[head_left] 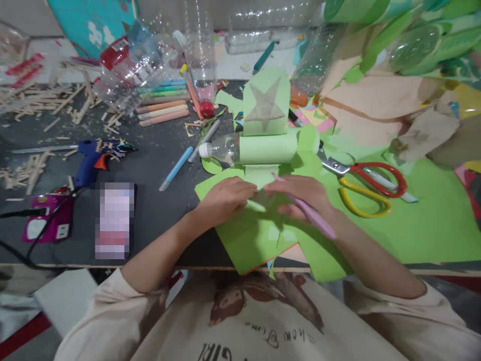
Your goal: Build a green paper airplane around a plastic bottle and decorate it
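Observation:
A clear plastic bottle (221, 150) with a white cap lies on its side, its middle wrapped in light green paper (268, 150). Behind it a rounded paper flap (266, 100) bears a dark star; a smaller flap (259, 174) extends in front. My left hand (229, 198) rests by this front flap, fingers stretched out and fairly flat. A pink marker (311, 215) is held in my right hand (302, 195), its tip at the front flap's right side. Green paper sheets (244, 245) lie beneath both hands.
Scissors (341, 168) with red and yellow handles lie at right. At left are a blue glue gun (88, 160), a phone (114, 220) and a magenta box (48, 218) with cables. Markers (176, 168), wooden sticks (33, 95) and plastic bottles (201, 50) crowd the back.

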Motion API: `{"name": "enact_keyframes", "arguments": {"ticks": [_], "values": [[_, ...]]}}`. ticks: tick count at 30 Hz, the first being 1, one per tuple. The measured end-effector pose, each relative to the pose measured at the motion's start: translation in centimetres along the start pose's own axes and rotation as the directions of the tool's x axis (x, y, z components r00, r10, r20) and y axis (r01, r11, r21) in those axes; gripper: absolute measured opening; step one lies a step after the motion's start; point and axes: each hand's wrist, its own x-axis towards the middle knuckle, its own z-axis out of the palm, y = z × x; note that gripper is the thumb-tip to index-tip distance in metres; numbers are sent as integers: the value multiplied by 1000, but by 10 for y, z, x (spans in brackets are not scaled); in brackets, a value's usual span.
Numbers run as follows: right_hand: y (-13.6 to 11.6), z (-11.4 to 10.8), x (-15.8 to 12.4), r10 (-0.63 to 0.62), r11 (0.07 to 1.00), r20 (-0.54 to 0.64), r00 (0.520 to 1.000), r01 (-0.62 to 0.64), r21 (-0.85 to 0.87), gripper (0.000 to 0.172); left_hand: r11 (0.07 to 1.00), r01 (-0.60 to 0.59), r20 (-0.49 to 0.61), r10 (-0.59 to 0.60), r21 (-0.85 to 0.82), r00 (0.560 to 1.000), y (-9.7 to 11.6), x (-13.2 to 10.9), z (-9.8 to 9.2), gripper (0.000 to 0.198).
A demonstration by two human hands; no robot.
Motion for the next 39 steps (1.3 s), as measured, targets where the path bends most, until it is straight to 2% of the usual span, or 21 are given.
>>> {"name": "enact_keyframes", "arguments": {"ticks": [2, 3, 5, 8, 12, 19, 23, 27, 31, 34, 39], "values": [[5, 11, 3, 126, 979, 92, 988, -139, 148, 34, 1000, -13, -8, 13, -3, 1000, 1, 0, 0, 34], [10, 15, 3, 229, 943, 111, 967, -249, 220, 38, 1000, -20, -9, 20, -4, 1000, 1, 0, 0, 33], [20, 20, 1, 413, 828, 118, 903, -426, 364, 44, 999, -34, 2, 34, -17, 999, 2, 0, 1, 33], [30, 23, -4, 541, 676, 162, 825, -541, 499, 51, 998, -39, 17, 40, -41, 999, 2, 0, 3, 34], [34, 25, -3, 567, 628, 195, 800, -573, 526, 54, 998, -44, -16, 43, -39, 999, 2, 1, 2, 31], [34, 25, -3, 527, 667, 185, 830, -538, 516, 50, 1000, -1, -17, 0, -1, 1000, -2, 1, 3, 38], [33, 24, -7, 531, 701, 160, 832, -538, 468, 40, 1000, 16, -46, -16, -3, 999, -6, -1, 0, 33], [30, 23, -8, 524, 705, 160, 837, -531, 470, 21, 998, -7, -83, 3, -57, 997, -6, -1, -6, 31], [24, 22, -8, 577, 682, 184, 796, -593, 428, 16, 999, -7, -130, 0, -53, 992, -5, -1, -8, 31], [20, 22, -5, 621, 649, 219, 753, -650, 395, 15, 1000, 7, -109, -10, -26, 994, -4, -1, -8, 30], [14, 24, 3, 640, 660, 229, 733, -677, 325, 13, 1000, 12, -62, -12, 9, 998, -2, 0, -10, 28]]}}
